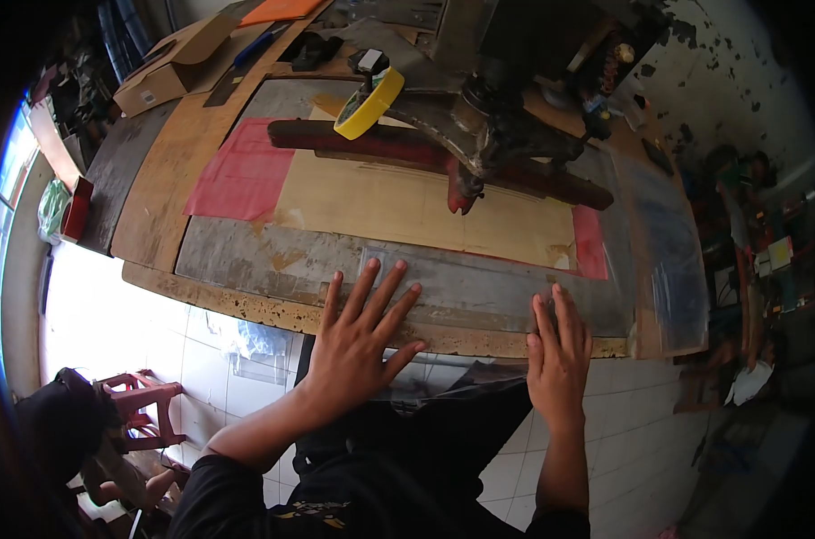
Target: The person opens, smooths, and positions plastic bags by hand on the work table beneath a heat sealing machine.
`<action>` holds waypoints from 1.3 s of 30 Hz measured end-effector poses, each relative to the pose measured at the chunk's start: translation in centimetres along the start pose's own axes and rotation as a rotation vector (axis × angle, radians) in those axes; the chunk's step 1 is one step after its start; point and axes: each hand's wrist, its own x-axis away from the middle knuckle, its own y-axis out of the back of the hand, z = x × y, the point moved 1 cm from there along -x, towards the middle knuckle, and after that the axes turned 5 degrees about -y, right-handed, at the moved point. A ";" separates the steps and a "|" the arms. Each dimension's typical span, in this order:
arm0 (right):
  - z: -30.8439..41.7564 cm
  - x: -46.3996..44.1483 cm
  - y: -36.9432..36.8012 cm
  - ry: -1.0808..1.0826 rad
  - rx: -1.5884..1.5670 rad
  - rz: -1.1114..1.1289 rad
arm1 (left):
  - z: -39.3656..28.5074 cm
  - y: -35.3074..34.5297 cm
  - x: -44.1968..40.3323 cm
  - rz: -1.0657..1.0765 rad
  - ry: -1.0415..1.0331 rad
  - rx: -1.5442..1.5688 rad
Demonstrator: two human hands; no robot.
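Observation:
Fingers spread, my left hand [358,337] rests on the front edge of the worn grey work surface [237,260], over a clear plastic sheet [461,278]. My right hand [560,355] lies at the same edge further right, its fingers stretched out and fairly close together. Neither hand grips anything visible. Beyond them lies a tan sheet [371,202] with a red piece [241,171] at its left end and another red strip [590,242] at its right. A dark machine arm with a long bar [353,139] stands over the tan sheet.
A yellow tape roll [370,103] hangs on the machine. An open cardboard box [178,67] is at the back left. Clear plastic sheets [672,260] cover the right side. At the lower left a person in dark clothing [61,418] is near a red stool [147,409].

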 end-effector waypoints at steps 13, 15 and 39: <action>1.9 -0.2 -0.1 -0.016 0.046 0.011 | -3.6 -3.7 -2.5 0.013 -0.186 -0.065; 1.8 -0.1 -0.2 -0.031 0.056 0.025 | -5.1 -4.3 -3.3 -0.006 -0.210 -0.013; 0.7 1.8 -2.1 -0.029 -0.143 -0.177 | -0.3 -0.2 0.2 -0.193 0.116 -0.122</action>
